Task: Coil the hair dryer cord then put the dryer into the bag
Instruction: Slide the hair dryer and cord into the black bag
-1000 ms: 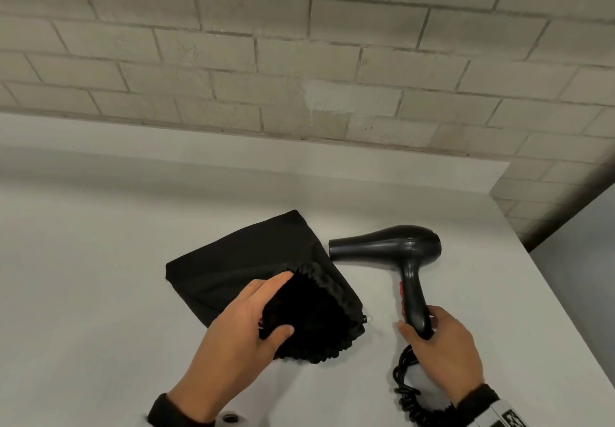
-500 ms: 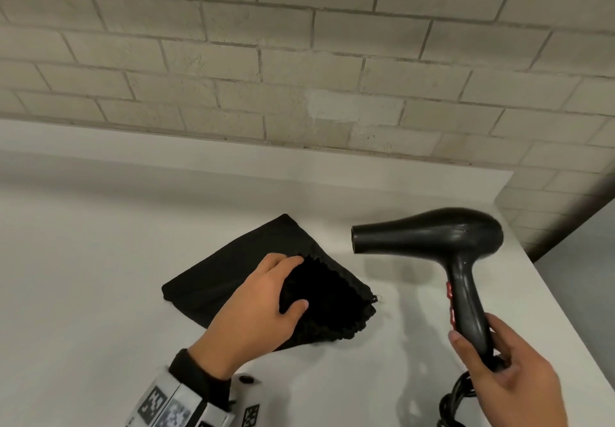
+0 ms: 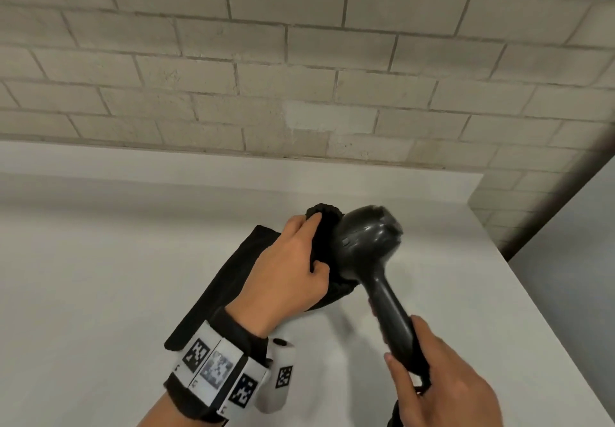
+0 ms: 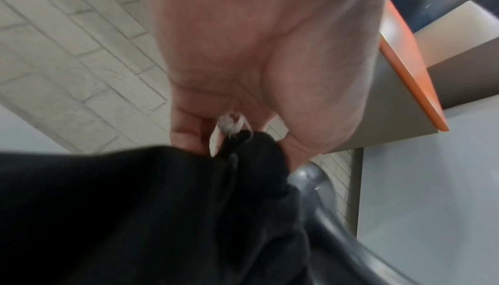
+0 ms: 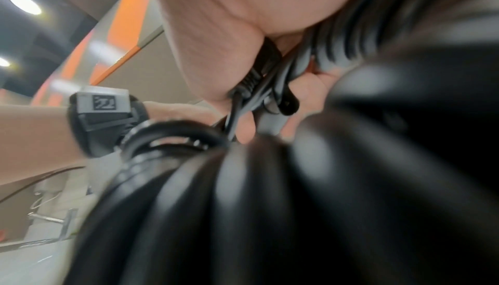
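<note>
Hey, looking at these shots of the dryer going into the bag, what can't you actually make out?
- Hair dryer nozzle: head view, hidden by the bag mouth and the left hand.
- Cord: head view, cut off by the bottom edge below the right hand; right wrist view too blurred to count loops.
- Plug: in no view.
- Bag's inside: left wrist view, only dark blurred cloth.

White tabletop (image 3: pixel 100 293) against pale brick wall (image 3: pixel 299 60). Orange-edged panel (image 4: pixel 413 69) and round ceiling light (image 5: pixel 24 3) in wrist views.
</note>
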The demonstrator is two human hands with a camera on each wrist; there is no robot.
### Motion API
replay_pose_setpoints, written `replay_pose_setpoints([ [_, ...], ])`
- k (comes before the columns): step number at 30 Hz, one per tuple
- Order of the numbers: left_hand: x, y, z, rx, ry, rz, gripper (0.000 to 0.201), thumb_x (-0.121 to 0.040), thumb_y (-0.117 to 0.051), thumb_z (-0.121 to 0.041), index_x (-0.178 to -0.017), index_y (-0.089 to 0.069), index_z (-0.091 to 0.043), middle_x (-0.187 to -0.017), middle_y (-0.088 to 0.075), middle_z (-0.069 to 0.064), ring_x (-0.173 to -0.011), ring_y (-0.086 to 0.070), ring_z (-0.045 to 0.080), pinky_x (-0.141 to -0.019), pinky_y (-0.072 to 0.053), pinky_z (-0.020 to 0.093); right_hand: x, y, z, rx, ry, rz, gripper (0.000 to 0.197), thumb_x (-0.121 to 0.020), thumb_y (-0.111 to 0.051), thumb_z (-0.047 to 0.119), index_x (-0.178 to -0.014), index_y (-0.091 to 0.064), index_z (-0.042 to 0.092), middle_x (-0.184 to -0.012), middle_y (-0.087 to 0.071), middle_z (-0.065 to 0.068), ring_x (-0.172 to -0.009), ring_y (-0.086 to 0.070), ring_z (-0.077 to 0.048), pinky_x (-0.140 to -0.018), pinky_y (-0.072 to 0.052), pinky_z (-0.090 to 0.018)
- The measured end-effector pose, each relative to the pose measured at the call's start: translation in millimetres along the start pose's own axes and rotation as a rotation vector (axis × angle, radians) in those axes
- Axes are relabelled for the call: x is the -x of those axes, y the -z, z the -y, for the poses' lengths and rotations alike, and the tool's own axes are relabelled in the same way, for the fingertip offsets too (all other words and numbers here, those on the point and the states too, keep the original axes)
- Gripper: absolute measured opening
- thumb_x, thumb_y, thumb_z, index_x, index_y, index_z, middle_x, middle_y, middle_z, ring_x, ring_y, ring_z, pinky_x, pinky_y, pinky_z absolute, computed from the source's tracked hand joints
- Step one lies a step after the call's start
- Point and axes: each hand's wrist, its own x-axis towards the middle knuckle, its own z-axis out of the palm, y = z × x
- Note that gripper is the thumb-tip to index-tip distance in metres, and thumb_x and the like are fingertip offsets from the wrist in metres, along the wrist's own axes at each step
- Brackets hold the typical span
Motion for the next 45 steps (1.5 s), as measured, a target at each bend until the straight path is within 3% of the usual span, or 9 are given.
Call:
replay_pose_setpoints([
  [5, -9, 1, 5, 0.091, -0.037, 0.087, 0.072, -0.088, -0.045, -0.002, -0.15, -0.026, -0.03, -0.152, -0.032, -0.008, -0.129, -0.035, 0.019, -0.108, -0.026, 0.025, 2, -8, 5, 0.016, 0.047, 0.109, 0.056, -0.069, -0.054, 0.048, -0.108, -0.073, 0.012, -0.08, -0.075, 0.004, -0.048, -0.064, -0.014, -0.046, -0.049, -0.014],
  [14, 3, 7, -7, -0.002, -0.326, 0.094, 0.076, -0.083, -0.043, 0.009, -0.143, -0.04, -0.038, -0.148, -0.039, -0.016, -0.115, -0.032, 0.014, -0.107, -0.031, 0.024, -11, -8, 11, 0.041, 0.122, 0.291, 0.056, -0.059, -0.07, 0.046, -0.111, -0.068, 0.028, -0.078, -0.07, 0.019, -0.053, -0.06, -0.003, -0.042, -0.034, -0.005],
  [19, 29, -14, -2, -0.012, -0.455, 0.156, 0.074, -0.078, -0.038, 0.008, -0.136, -0.051, -0.036, -0.139, -0.05, -0.018, -0.104, -0.035, 0.017, -0.097, -0.039, 0.033, -31, -16, 6, -0.341, -0.221, 0.401, 0.031, -0.071, -0.073, 0.039, -0.1, -0.063, 0.041, -0.084, -0.073, 0.017, -0.077, -0.066, -0.003, -0.074, -0.053, -0.021],
  [23, 56, -42, 9, 0.007, -0.508, 0.159, 0.077, -0.081, -0.041, 0.014, -0.137, -0.049, -0.039, -0.134, -0.051, -0.025, -0.093, -0.033, 0.014, -0.084, -0.042, 0.029, -40, -19, 9, -0.686, -0.396, 0.416, 0.013, -0.077, -0.074, 0.015, -0.089, -0.073, 0.021, -0.074, -0.076, 0.009, -0.072, -0.071, -0.006, -0.066, -0.055, -0.022],
  [28, 82, -72, 22, 0.131, -0.422, 0.097, 0.055, -0.096, -0.049, -0.011, -0.135, -0.048, -0.049, -0.128, -0.047, -0.03, -0.104, -0.045, 0.004, -0.097, -0.044, 0.021, -40, -25, 11, -0.916, -0.712, 0.464, 0.02, -0.085, -0.048, -0.005, -0.078, -0.066, -0.008, -0.052, -0.052, -0.01, -0.044, -0.043, -0.018, -0.042, -0.029, -0.023],
  [33, 98, -65, 40, 0.112, -0.25, 0.073, 0.097, -0.07, -0.044, 0.012, -0.132, -0.04, -0.063, -0.127, -0.04, -0.041, -0.105, -0.037, 0.004, -0.09, -0.035, 0.006, -38, -30, 19, -1.041, -0.812, 0.343, 0.006, -0.079, -0.067, -0.002, -0.075, -0.068, -0.006, -0.055, -0.055, -0.012, -0.053, -0.049, -0.024, -0.048, -0.036, -0.028],
  [38, 104, -66, 29, 0.141, -0.202, 0.133, 0.042, -0.1, -0.033, -0.04, -0.137, -0.034, -0.061, -0.137, -0.039, -0.037, -0.115, -0.035, 0.002, -0.095, -0.033, 0.009, -33, -42, 28, -0.972, -0.718, 0.225, 0.011, -0.084, -0.066, 0.004, -0.087, -0.071, 0.013, -0.072, -0.075, -0.003, -0.071, -0.071, -0.021, -0.064, -0.056, -0.032],
  [41, 104, -63, 27, 0.133, -0.171, 0.13, 0.08, -0.083, -0.039, -0.001, -0.133, -0.037, -0.063, -0.139, -0.036, -0.038, -0.115, -0.034, 0.004, -0.094, -0.034, 0.008, -30, -43, 26, -0.986, -0.642, 0.263, 0.016, -0.081, -0.073, 0.01, -0.093, -0.072, 0.021, -0.081, -0.077, 0.006, -0.076, -0.072, -0.008, -0.07, -0.054, -0.025],
  [45, 102, -61, 29, 0.2, -0.118, 0.138, 0.091, -0.074, -0.041, 0.008, -0.127, -0.042, -0.067, -0.134, -0.044, -0.036, -0.12, -0.04, 0.001, -0.101, -0.034, 0.008, -27, -43, 26, -1.152, -0.673, 0.36, 0.018, -0.084, -0.067, 0.003, -0.098, -0.073, 0.013, -0.089, -0.078, -0.004, -0.083, -0.074, -0.013, -0.071, -0.052, -0.024],
])
